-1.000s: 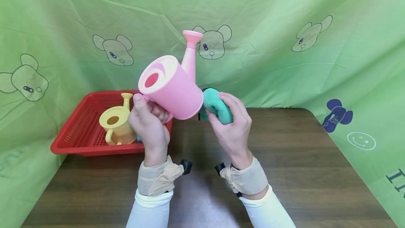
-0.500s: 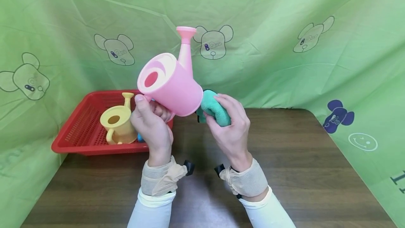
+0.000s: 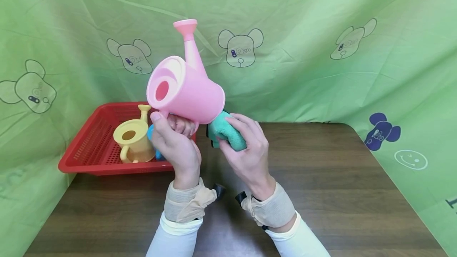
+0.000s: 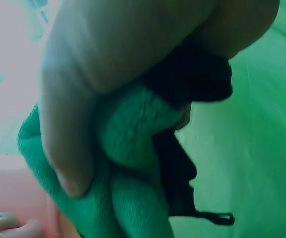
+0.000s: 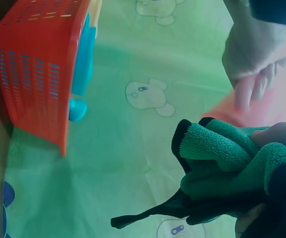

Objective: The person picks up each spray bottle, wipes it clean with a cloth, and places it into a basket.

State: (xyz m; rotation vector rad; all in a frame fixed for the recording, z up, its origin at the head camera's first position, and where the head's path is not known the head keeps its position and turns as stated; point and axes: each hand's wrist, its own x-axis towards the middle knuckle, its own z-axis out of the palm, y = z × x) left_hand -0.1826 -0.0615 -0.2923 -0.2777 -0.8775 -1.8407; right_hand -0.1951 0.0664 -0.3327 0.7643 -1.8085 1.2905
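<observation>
My left hand (image 3: 180, 146) grips a pink toy watering can (image 3: 192, 94) by its handle, holding it up over the table and basket. The can is tilted, its open top toward the left and its spout pointing up. My right hand (image 3: 246, 158) pinches a bunched green towel (image 3: 230, 132), its fingertips at the can's lower right, by the base. Black edging and a hanging loop of the towel show in the right wrist view, with the pink can (image 5: 237, 111) blurred behind. In the left wrist view, fingers (image 4: 68, 124) press into the folded towel (image 4: 138, 208).
A red plastic basket (image 3: 107, 169) stands at the back left of the brown wooden table (image 3: 321, 185). In it are a yellow watering can (image 3: 133, 142) and a blue item (image 3: 159, 155), partly hidden by my left hand. A green printed curtain (image 3: 292, 74) hangs behind the table.
The pink watering can has turned slightly and shifted left, its spout now leaning further left. My right hand has moved left and down with the towel, toward the can's underside.
</observation>
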